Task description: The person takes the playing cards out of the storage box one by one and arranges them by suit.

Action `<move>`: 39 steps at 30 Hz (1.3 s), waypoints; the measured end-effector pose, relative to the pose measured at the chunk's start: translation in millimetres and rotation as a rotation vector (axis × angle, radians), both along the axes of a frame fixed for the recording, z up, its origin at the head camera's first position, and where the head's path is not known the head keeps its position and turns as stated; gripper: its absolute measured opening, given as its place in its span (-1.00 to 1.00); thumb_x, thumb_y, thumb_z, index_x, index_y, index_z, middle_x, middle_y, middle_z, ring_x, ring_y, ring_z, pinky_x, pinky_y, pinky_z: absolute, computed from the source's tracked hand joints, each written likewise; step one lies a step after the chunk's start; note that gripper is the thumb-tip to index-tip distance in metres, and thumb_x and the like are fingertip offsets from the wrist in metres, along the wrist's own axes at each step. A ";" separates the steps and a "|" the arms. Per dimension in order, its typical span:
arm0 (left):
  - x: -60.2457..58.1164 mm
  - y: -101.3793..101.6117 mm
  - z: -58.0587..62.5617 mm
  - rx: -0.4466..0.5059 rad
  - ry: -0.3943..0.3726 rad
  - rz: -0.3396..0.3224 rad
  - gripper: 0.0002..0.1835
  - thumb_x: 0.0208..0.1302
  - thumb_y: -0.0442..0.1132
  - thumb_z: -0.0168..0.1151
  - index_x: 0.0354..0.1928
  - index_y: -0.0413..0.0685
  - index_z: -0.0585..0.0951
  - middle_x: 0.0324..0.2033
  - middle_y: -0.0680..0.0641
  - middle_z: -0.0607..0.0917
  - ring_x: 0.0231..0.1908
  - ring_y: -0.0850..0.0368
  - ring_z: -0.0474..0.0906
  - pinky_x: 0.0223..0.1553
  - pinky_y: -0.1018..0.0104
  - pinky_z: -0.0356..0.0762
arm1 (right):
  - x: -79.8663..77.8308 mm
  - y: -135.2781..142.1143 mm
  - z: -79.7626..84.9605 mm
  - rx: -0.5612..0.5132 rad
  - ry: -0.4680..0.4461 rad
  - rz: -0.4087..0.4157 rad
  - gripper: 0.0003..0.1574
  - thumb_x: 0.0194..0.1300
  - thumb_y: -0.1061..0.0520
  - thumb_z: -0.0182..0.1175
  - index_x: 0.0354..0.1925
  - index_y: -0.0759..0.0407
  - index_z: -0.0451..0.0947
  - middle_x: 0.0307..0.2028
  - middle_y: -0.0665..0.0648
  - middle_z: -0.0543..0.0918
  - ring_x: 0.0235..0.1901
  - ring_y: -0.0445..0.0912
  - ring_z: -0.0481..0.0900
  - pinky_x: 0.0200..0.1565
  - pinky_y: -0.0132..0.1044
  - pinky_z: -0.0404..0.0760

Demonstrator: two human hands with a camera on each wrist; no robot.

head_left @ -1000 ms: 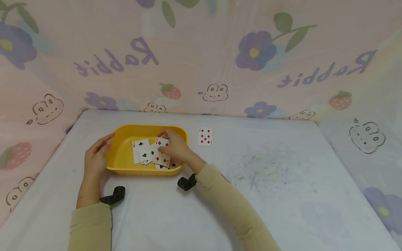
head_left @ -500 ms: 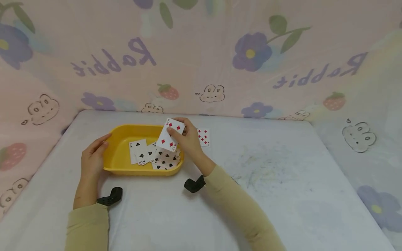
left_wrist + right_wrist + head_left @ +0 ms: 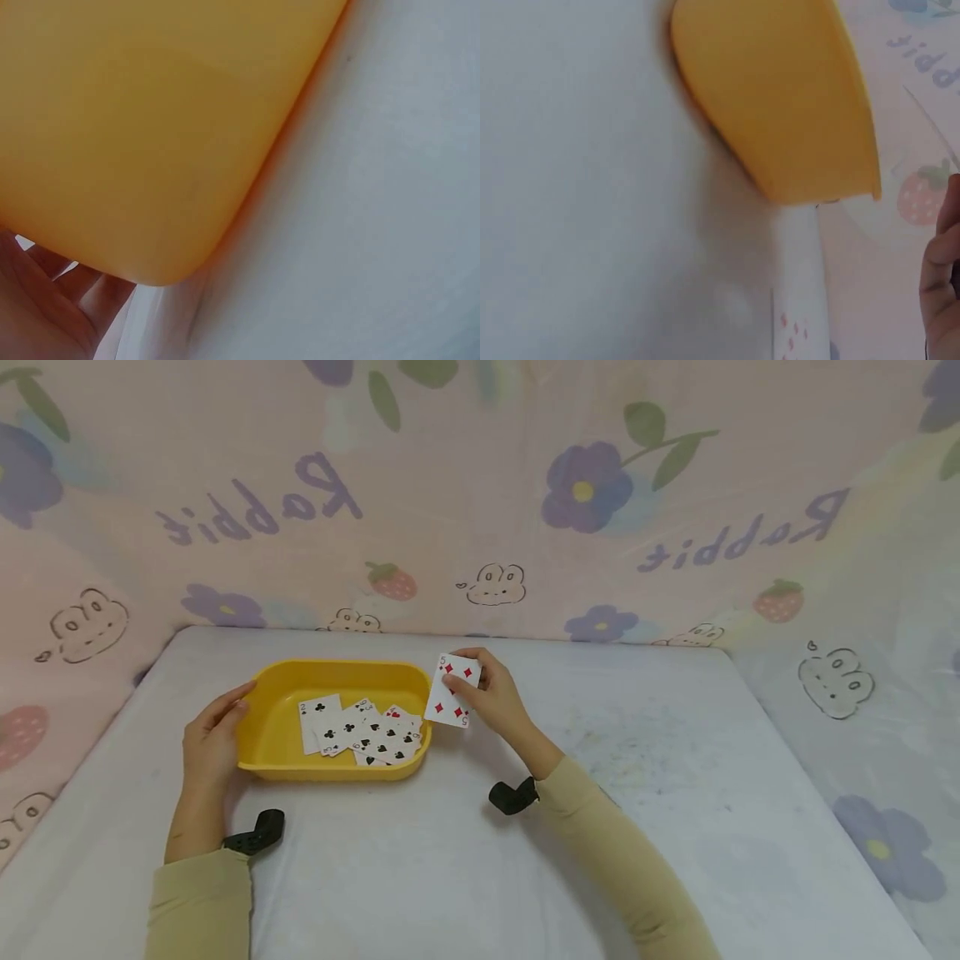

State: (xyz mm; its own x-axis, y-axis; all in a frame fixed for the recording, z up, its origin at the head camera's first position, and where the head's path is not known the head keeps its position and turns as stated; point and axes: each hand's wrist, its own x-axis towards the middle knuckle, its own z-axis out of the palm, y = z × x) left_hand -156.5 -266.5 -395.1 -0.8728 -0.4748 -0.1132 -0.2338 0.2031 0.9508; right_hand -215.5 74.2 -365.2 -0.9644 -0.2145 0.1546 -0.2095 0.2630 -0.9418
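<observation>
My right hand (image 3: 495,693) pinches a playing card, the five of diamonds (image 3: 452,703), with the thumb across its face. The card is tilted up just beyond the right end of a yellow plastic tray (image 3: 330,772). My left hand (image 3: 213,739) touches the tray's left end, its fingers (image 3: 73,283) lying against the outer wall in the left wrist view. Overlapping cards lie face up in the tray's right part, among them a two of clubs (image 3: 310,727) and a spade card (image 3: 386,745). Some faces are partly covered.
A white cloth covers the table (image 3: 375,877), with a stained patch (image 3: 630,752) at right. Printed fabric (image 3: 435,502) hangs behind. In the right wrist view, a card with red pips (image 3: 791,337) lies on the table, hidden behind my right hand in the head view.
My right hand has lifted the five of diamonds out of the tray and carried it right, past the rim. The spade card beneath is uncovered. My left hand stays at the tray.
</observation>
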 end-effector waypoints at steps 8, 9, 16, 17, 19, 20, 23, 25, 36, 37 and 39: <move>2.3 -2.8 0.8 0.029 -0.001 0.004 -0.60 0.47 -0.07 -0.11 0.27 0.31 0.49 0.25 0.24 0.45 0.23 0.26 0.25 0.40 0.32 0.10 | 1.3 17.7 -13.9 0.175 -0.022 -0.033 -0.53 0.24 0.11 0.28 0.11 0.14 0.48 -0.31 0.15 0.57 -0.49 -0.12 0.41 -0.45 -0.44 0.40; 2.2 -3.2 0.5 0.033 0.000 0.005 -0.60 0.47 -0.07 -0.10 0.27 0.31 0.49 0.24 0.24 0.46 0.23 0.26 0.25 0.40 0.33 0.11 | 1.4 19.2 -15.3 0.205 -0.033 -0.033 -0.53 0.24 0.10 0.29 0.11 0.14 0.49 -0.36 0.13 0.54 -0.49 -0.12 0.39 -0.44 -0.43 0.37; 1.2 -2.1 -1.5 0.039 0.009 0.015 -0.61 0.47 -0.08 -0.10 0.27 0.29 0.49 0.27 0.22 0.45 0.22 0.27 0.25 0.41 0.32 0.09 | 2.3 25.0 -23.6 0.417 -0.166 -0.032 -0.47 0.21 0.05 0.31 0.12 0.18 0.53 -0.34 0.11 0.61 -0.37 -0.12 0.43 -0.34 -0.37 0.40; 1.3 -1.9 -1.5 0.031 0.007 0.011 -0.60 0.48 -0.08 -0.12 0.27 0.29 0.49 0.30 0.21 0.43 0.24 0.26 0.24 0.42 0.30 0.08 | 2.7 25.4 -24.5 0.444 -0.176 -0.034 -0.46 0.21 0.04 0.30 0.13 0.20 0.52 -0.27 0.14 0.63 -0.33 -0.10 0.44 -0.29 -0.34 0.44; 1.0 -1.4 -1.6 0.026 0.007 0.006 -0.60 0.48 -0.08 -0.13 0.28 0.28 0.48 0.32 0.20 0.41 0.27 0.25 0.23 0.42 0.29 0.07 | 3.5 26.1 -25.6 0.486 -0.189 -0.036 -0.45 0.21 0.03 0.29 0.13 0.22 0.52 -0.10 0.17 0.64 -0.20 -0.06 0.46 -0.15 -0.26 0.50; 0.9 -1.1 -1.5 0.023 0.006 0.004 -0.59 0.48 -0.08 -0.13 0.28 0.28 0.47 0.33 0.19 0.40 0.29 0.23 0.22 0.43 0.28 0.07 | 4.1 26.5 -26.0 0.495 -0.195 -0.035 -0.45 0.21 0.03 0.29 0.13 0.22 0.52 -0.02 0.17 0.63 -0.14 -0.05 0.46 -0.08 -0.22 0.51; 0.3 -0.4 -1.2 0.017 -0.004 0.001 -0.59 0.49 -0.07 -0.14 0.29 0.29 0.46 0.35 0.19 0.37 0.33 0.20 0.20 0.43 0.27 0.07 | 5.8 28.3 -26.2 0.509 -0.187 -0.024 -0.48 0.20 0.06 0.30 0.10 0.22 0.54 0.04 0.19 0.61 -0.10 -0.02 0.46 -0.02 -0.16 0.50; -0.6 0.0 -1.5 0.022 -0.002 0.003 -0.59 0.49 -0.07 -0.14 0.29 0.29 0.47 0.35 0.19 0.37 0.34 0.20 0.20 0.43 0.28 0.07 | 6.2 30.1 -27.1 0.519 -0.176 -0.015 -0.51 0.20 0.07 0.30 0.08 0.21 0.54 -0.03 0.20 0.62 -0.17 -0.03 0.45 -0.09 -0.19 0.49; -1.2 -0.7 -3.8 0.007 -0.005 -0.003 -0.60 0.48 -0.05 -0.13 0.28 0.31 0.47 0.34 0.18 0.39 0.32 0.19 0.21 0.42 0.27 0.08 | 5.0 29.8 -35.4 0.629 -0.077 0.005 -0.56 0.13 0.10 0.38 0.00 0.18 0.63 -0.16 0.19 0.57 -0.29 -0.06 0.40 -0.26 -0.30 0.42; -0.9 -0.7 -3.6 0.003 -0.005 -0.006 -0.59 0.48 -0.05 -0.14 0.29 0.31 0.47 0.34 0.18 0.38 0.34 0.18 0.20 0.42 0.27 0.07 | 4.8 29.1 -35.5 0.636 -0.060 0.004 -0.56 0.12 0.11 0.39 -0.01 0.18 0.64 -0.21 0.19 0.55 -0.32 -0.06 0.39 -0.29 -0.32 0.39; -0.4 -0.4 -2.9 -0.005 0.000 -0.014 -0.59 0.48 -0.04 -0.14 0.29 0.31 0.46 0.35 0.16 0.37 0.35 0.16 0.19 0.43 0.25 0.07 | 4.8 28.0 -35.6 0.658 -0.025 0.003 -0.57 0.09 0.12 0.41 -0.03 0.17 0.66 -0.26 0.19 0.50 -0.36 -0.06 0.37 -0.33 -0.34 0.34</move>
